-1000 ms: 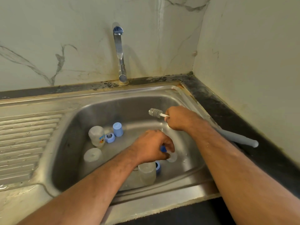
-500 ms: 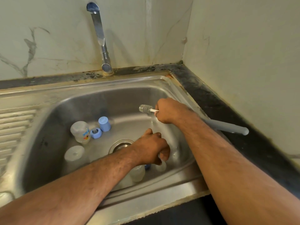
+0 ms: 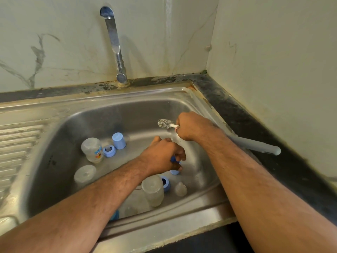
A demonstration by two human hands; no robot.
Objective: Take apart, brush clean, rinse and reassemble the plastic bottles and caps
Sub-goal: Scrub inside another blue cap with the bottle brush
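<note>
My left hand (image 3: 165,155) hovers low in the steel sink (image 3: 113,114) and grips a small blue cap piece (image 3: 175,171), mostly hidden by the fingers. My right hand (image 3: 191,127) grips a grey bottle brush (image 3: 165,123) near its small bristle head, the long handle (image 3: 255,146) sticking out to the right over the rim. A clear bottle (image 3: 153,190), a blue ring (image 3: 166,183) and a clear teat (image 3: 180,189) lie at the near side. Another printed clear bottle (image 3: 92,149), a blue ring (image 3: 109,151), a blue cap (image 3: 118,140) and a clear dome lid (image 3: 84,174) sit at the left.
A chrome tap (image 3: 116,52) rises at the back of the sink against a marble wall. The ribbed drainboard (image 3: 16,148) lies on the left. A dark worktop (image 3: 255,121) runs along the right, with a wall close behind it.
My left hand has risen from the sink floor with the blue piece, leaving the clear teat lying near the bottle. The right hand kept its hold on the brush. The camera shifted.
</note>
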